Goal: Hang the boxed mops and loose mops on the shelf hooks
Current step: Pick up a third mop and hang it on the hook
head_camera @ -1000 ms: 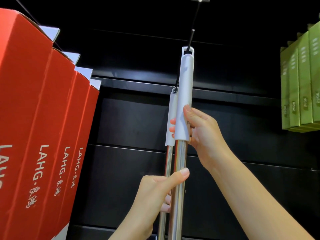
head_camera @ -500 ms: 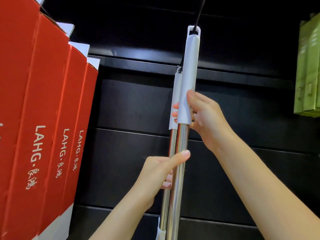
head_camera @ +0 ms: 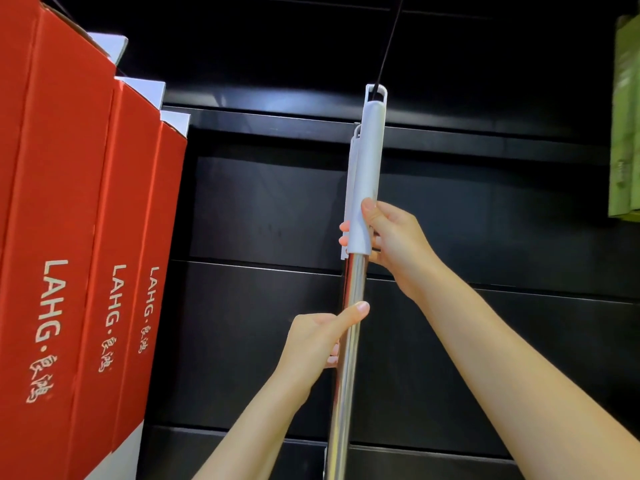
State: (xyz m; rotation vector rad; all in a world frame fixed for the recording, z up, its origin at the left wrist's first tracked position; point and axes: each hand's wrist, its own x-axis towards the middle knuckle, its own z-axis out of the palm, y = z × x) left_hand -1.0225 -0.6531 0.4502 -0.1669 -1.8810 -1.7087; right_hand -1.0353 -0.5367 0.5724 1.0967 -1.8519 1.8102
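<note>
A loose mop with a white handle cap (head_camera: 370, 161) and a shiny steel pole (head_camera: 349, 341) stands upright in the middle. The loop at its top sits on a thin black shelf hook (head_camera: 389, 43). A second mop's white cap (head_camera: 353, 157) shows just behind it on the same hook, mostly hidden. My right hand (head_camera: 391, 237) grips the lower end of the front cap. Lower down, my left hand (head_camera: 322, 337) grips the steel pole, thumb along it.
Red boxed mops (head_camera: 86, 237) marked LAHG hang in a row on the left. Green boxes (head_camera: 625, 116) hang at the right edge. Black slatted shelf panels (head_camera: 259, 209) fill the back wall.
The view has tilted down, so the mops sit lower in frame at first and then shifted. The front mop now covers the rear one more. Both hands keep their grips.
</note>
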